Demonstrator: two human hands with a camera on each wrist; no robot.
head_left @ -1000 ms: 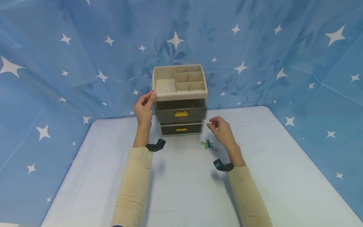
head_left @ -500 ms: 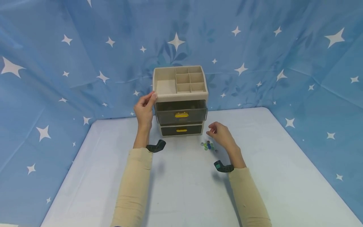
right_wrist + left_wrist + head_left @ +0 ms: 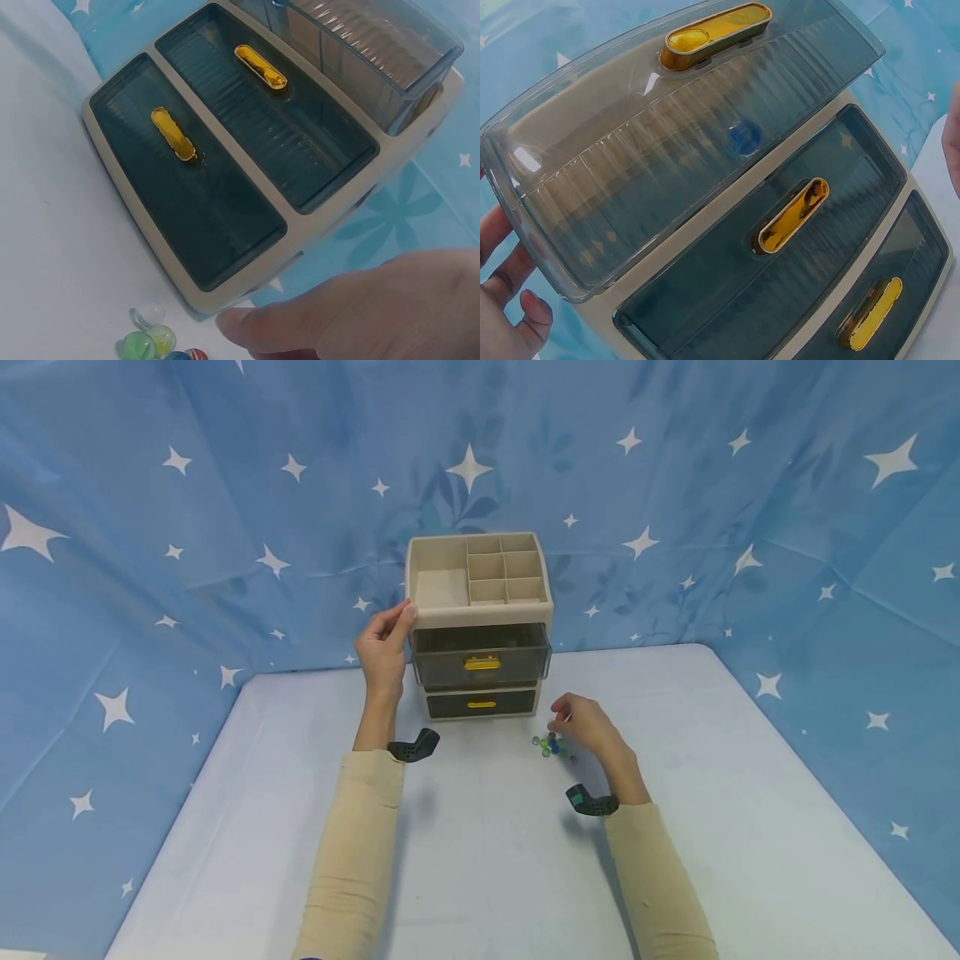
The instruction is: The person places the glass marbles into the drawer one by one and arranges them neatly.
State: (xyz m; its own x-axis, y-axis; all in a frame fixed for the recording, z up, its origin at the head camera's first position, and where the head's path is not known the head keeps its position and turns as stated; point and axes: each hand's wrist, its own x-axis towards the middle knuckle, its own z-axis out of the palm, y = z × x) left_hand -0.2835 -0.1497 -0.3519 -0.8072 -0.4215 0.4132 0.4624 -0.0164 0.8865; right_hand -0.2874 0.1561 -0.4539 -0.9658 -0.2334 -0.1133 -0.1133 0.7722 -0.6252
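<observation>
Tabletop (image 3: 483,852): marbles (image 3: 554,747) beside right hand (image 3: 591,727), contact unclear.

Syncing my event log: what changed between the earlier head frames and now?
The right hand moved down toward the marbles; its fingertips are now just above them, no marble visibly picked up. Nothing visibly let go. Unchanged: left hand holding the left edge of the drawer box, top drawer pulled out, visible marbles in place.
</observation>
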